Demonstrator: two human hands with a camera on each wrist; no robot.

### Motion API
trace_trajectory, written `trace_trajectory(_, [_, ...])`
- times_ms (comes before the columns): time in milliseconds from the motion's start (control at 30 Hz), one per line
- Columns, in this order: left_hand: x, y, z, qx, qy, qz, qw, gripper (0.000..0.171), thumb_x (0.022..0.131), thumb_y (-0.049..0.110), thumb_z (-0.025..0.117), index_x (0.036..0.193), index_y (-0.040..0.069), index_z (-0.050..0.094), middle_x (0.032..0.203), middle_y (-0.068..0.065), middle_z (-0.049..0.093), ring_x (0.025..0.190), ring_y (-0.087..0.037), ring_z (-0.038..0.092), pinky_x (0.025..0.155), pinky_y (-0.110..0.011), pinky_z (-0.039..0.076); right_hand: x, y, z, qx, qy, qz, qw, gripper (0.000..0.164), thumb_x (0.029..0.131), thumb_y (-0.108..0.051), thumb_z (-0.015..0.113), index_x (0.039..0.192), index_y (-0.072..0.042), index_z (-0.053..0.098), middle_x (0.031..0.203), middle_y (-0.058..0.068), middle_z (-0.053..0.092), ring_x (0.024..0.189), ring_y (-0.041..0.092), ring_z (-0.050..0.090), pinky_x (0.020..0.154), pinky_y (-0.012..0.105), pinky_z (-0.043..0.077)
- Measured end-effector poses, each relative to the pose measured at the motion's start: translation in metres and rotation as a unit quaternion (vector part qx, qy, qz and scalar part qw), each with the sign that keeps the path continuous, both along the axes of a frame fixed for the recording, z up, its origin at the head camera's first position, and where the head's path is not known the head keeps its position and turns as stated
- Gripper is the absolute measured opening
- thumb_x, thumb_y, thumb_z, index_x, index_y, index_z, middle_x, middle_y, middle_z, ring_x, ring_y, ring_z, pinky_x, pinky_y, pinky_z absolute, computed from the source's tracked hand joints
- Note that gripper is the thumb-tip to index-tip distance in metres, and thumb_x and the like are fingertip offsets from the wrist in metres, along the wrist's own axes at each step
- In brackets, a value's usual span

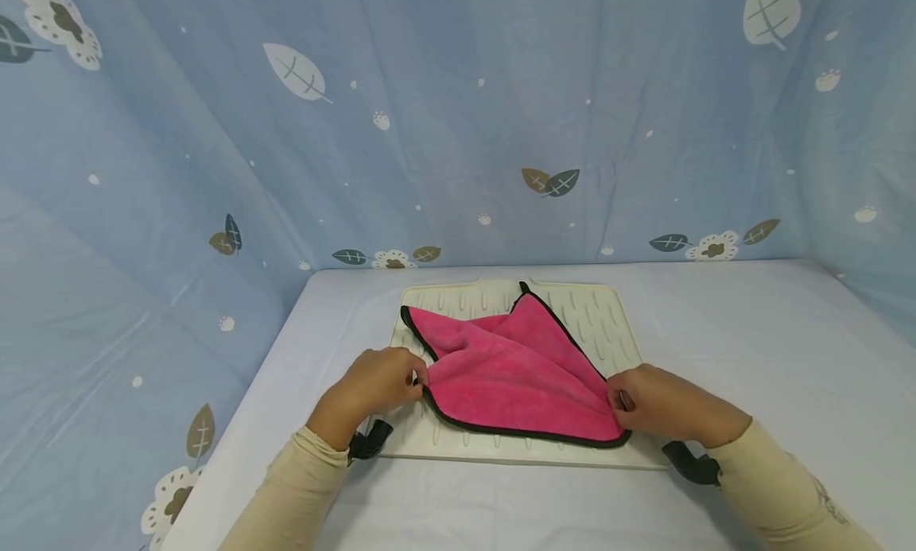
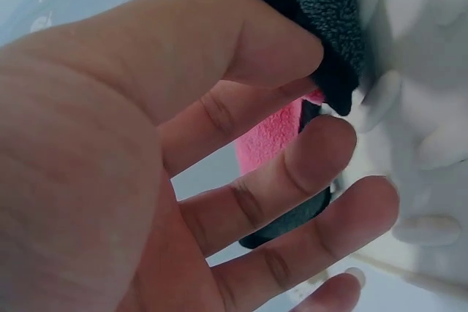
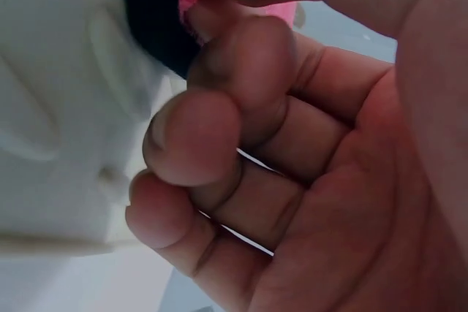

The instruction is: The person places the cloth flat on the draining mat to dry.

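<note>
A pink cloth (image 1: pixel 515 376) with black edging lies rumpled over a cream ridged mat (image 1: pixel 501 450). My left hand (image 1: pixel 382 380) pinches its left edge between thumb and index finger. In the left wrist view the cloth's dark grey fleecy underside (image 2: pixel 322 5) shows beside the thumb, while the other fingers of the left hand (image 2: pixel 241 158) are spread apart. At the cloth's near right side, my right hand (image 1: pixel 661 404) pinches the edge. The right wrist view shows black trim (image 3: pixel 157 20) at the fingertips of the right hand (image 3: pixel 307 137), its remaining fingers curled in.
The mat rests on a table covered in white cloth (image 1: pixel 773 320). Blue curtains (image 1: pixel 458 122) with leaf and flower prints hang behind and at the sides. Each wrist carries a black camera mount, one at the left wrist (image 1: pixel 370 440), one at the right wrist (image 1: pixel 690 463).
</note>
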State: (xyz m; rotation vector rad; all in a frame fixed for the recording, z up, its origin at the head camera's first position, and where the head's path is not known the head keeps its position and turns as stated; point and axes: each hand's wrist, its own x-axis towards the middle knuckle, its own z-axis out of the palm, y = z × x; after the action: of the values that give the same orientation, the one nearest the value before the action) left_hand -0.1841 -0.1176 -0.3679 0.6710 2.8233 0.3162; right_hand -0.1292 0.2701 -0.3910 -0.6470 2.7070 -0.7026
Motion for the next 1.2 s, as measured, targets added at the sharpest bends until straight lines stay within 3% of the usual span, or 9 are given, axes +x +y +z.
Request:
trace_trajectory(333, [0.001, -0.003, -0.002, 0.006, 0.003, -0.005, 1.0000, 0.014, 0.088, 0.019, 0.069, 0.079, 0.027, 0.075, 0.064, 0.013, 0.057, 0.066, -0.008, 0.051, 0.065, -0.035, 0.042, -0.002, -0.003, 0.002, -0.009, 0.000, 0.005, 1.000, 0.025, 0.082, 0.001, 0.069, 0.071, -0.019, 0.059, 0.058, -0.012, 0.042, 0.056, 0.000, 0.041, 0.052, 0.019, 0.038])
trace_trajectory(700, [-0.002, -0.005, -0.015, 0.036, -0.008, -0.009, 0.9993, 0.025, 0.082, 0.026, 0.083, 0.067, 0.025, 0.063, 0.063, 0.012, 0.055, 0.063, -0.007, 0.051, 0.060, -0.030, 0.041, -0.003, -0.005, -0.001, -0.016, -0.013, 0.002, 1.000, 0.022, 0.082, 0.001, 0.067, 0.073, -0.018, 0.059, 0.059, -0.012, 0.043, 0.056, 0.000, 0.041, 0.053, 0.019, 0.037])
trace_trajectory(1067, [-0.005, -0.001, -0.013, 0.030, -0.010, -0.005, 0.9995, 0.027, 0.080, 0.027, 0.085, 0.066, 0.024, 0.061, 0.063, 0.010, 0.054, 0.065, -0.007, 0.051, 0.060, -0.030, 0.041, -0.002, -0.005, -0.006, -0.005, -0.002, -0.007, 1.000, 0.021, 0.085, -0.005, 0.069, 0.074, -0.019, 0.059, 0.059, -0.012, 0.045, 0.055, 0.000, 0.041, 0.052, 0.019, 0.039])
trace_trajectory(1200, [-0.008, 0.000, -0.015, 0.031, -0.024, -0.006, 0.9992, 0.027, 0.080, 0.028, 0.085, 0.066, 0.025, 0.061, 0.064, 0.010, 0.054, 0.066, -0.007, 0.051, 0.060, -0.029, 0.041, -0.001, -0.003, -0.001, -0.028, 0.003, -0.001, 1.000, 0.016, 0.089, -0.009, 0.069, 0.078, -0.019, 0.063, 0.062, -0.012, 0.049, 0.057, 0.000, 0.044, 0.053, 0.020, 0.040])
